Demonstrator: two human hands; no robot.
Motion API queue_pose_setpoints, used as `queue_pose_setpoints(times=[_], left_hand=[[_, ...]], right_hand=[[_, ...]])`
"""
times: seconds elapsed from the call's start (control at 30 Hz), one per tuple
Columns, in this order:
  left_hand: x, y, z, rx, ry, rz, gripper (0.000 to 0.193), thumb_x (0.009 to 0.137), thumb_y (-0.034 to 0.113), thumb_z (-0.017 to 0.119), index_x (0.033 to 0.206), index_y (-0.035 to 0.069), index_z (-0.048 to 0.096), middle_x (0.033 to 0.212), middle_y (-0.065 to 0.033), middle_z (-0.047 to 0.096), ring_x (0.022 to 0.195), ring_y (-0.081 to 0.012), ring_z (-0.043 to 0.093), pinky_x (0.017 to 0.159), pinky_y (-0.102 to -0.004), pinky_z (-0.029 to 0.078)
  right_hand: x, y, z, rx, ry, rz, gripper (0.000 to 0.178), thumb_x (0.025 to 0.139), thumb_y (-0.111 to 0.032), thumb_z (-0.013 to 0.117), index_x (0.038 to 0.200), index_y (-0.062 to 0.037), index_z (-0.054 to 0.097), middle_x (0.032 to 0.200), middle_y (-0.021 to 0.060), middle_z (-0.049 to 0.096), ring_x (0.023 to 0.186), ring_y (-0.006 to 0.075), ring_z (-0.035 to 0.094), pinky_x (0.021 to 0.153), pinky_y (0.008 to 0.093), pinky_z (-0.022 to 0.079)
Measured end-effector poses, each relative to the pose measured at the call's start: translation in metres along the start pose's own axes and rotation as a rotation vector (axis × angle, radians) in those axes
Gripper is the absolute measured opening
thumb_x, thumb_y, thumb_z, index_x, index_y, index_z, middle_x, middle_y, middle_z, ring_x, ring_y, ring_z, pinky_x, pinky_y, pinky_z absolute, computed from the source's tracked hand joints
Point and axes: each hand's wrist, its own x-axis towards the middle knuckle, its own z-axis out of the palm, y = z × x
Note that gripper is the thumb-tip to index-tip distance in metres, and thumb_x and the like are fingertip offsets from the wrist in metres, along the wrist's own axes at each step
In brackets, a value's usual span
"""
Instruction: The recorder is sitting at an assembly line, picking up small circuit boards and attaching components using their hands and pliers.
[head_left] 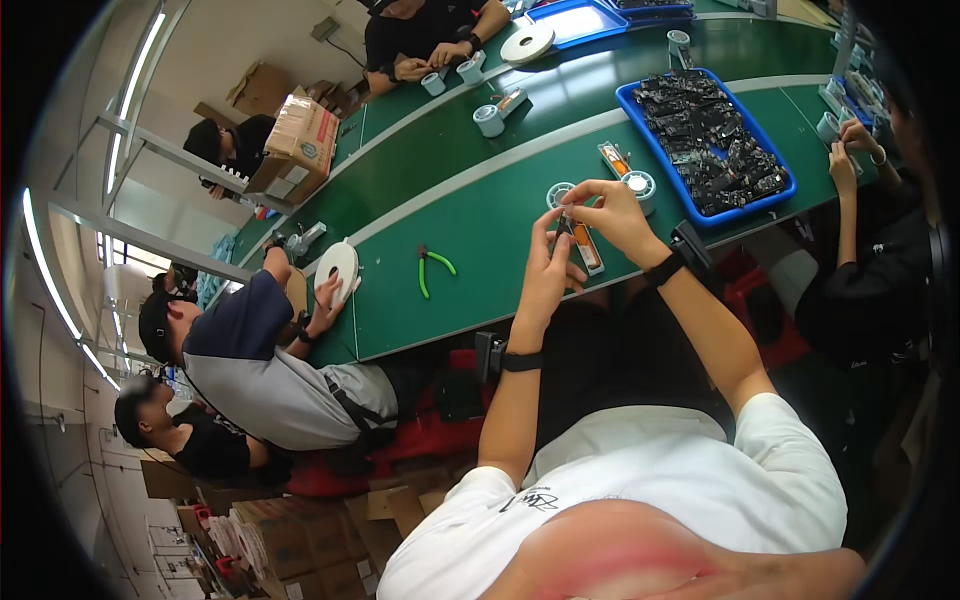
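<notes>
My left hand point(548, 268) and my right hand point(612, 222) meet above the near edge of the green table, fingertips pinched together. Between them is a small dark piece point(563, 226), too small to name. Just under my hands lies an opened handheld device point(588, 252) with a white housing, a round end and an orange part inside. A second such device point(640, 185) sits right behind my right hand. To the right, a blue tray point(787, 196) holds many small black circuit-board parts point(710, 140).
Green-handled cutters point(424, 268) lie left of my hands. Farther left, a co-worker point(270, 350) touches a white roll point(338, 268). Another device point(492, 118) rests on the strip beyond a pale rail point(480, 172). More people work across the table and at the right.
</notes>
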Motion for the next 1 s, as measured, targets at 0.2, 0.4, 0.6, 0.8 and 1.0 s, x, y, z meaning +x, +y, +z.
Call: queue_pose_setpoints(times=[0.2,0.4,0.6,0.8,1.0], left_hand=[[0.005,-0.021,0.002,-0.134,-0.078,0.046,0.034,0.115,0.021,0.046,0.146,0.009,0.036,0.105,-0.0058,0.051,0.061,-0.0086,0.053,0.046,-0.0249,0.051],[0.010,-0.034,0.007,-0.256,0.018,0.092,0.024,0.116,0.021,0.043,0.137,0.010,0.040,0.100,-0.0034,0.049,0.058,-0.0066,0.045,0.042,-0.0231,0.042],[0.019,-0.032,0.001,-0.259,0.058,0.101,0.020,0.118,0.023,0.041,0.132,0.010,0.044,0.097,-0.0025,0.050,0.054,-0.0043,0.041,0.039,-0.0210,0.037],[0.018,-0.033,0.004,-0.179,0.097,0.159,0.020,0.118,0.024,0.041,0.131,0.010,0.045,0.098,-0.0028,0.051,0.051,-0.0035,0.039,0.038,-0.0208,0.036],[0.013,-0.036,0.008,-0.231,0.089,0.178,0.020,0.117,0.022,0.043,0.132,0.009,0.042,0.102,-0.0052,0.055,0.050,-0.0048,0.041,0.037,-0.0222,0.037]], right_hand=[[-0.008,-0.009,0.002,-0.113,0.120,-0.101,0.018,0.091,-0.011,0.078,0.107,-0.0034,0.082,0.096,0.0056,0.081,0.066,0.0039,0.060,0.059,0.0230,0.046],[-0.017,-0.002,0.006,-0.083,0.262,-0.106,0.019,0.090,-0.014,0.082,0.107,-0.0041,0.079,0.097,0.0040,0.081,0.061,0.0031,0.055,0.055,0.0226,0.044],[-0.031,0.031,0.018,0.182,0.207,-0.002,0.017,0.091,-0.010,0.082,0.106,-0.0037,0.078,0.091,-0.0030,0.077,0.061,-0.0010,0.049,0.055,0.0198,0.040],[-0.038,0.028,0.019,0.146,0.183,0.010,0.013,0.092,-0.006,0.079,0.105,-0.0033,0.077,0.090,-0.0046,0.074,0.064,-0.0019,0.047,0.057,0.0184,0.038],[-0.049,0.033,0.015,0.183,0.192,0.001,0.012,0.093,-0.004,0.078,0.105,-0.0048,0.077,0.094,-0.0042,0.074,0.068,-0.0010,0.049,0.060,0.0191,0.040]])
